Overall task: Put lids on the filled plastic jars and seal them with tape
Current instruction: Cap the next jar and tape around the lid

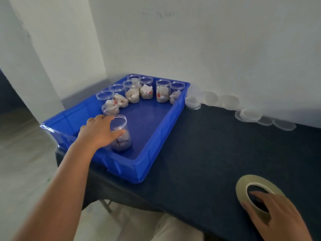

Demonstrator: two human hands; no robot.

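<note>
A blue plastic tray (pixel 152 153) sits on the dark blue table and holds several clear filled jars without lids. My left hand (pixel 99 131) reaches into the tray and curls its fingers round the nearest jar (pixel 121 138), which stands upright near the tray's front. The other jars (pixel 147 91) stand in a curved row along the tray's back. At the lower right my right hand (pixel 276 214) grips a roll of pale tape (pixel 243 186) lying on the table, fingers inside its hole. Clear lids (pixel 192 101) lie stacked and scattered along the wall.
More lids (pixel 250 115) trail to the right along the white wall. The table's near edge runs diagonally at the lower left, with floor and a folding leg below it. Dark tabletop (pixel 208 150) lies between tray and tape.
</note>
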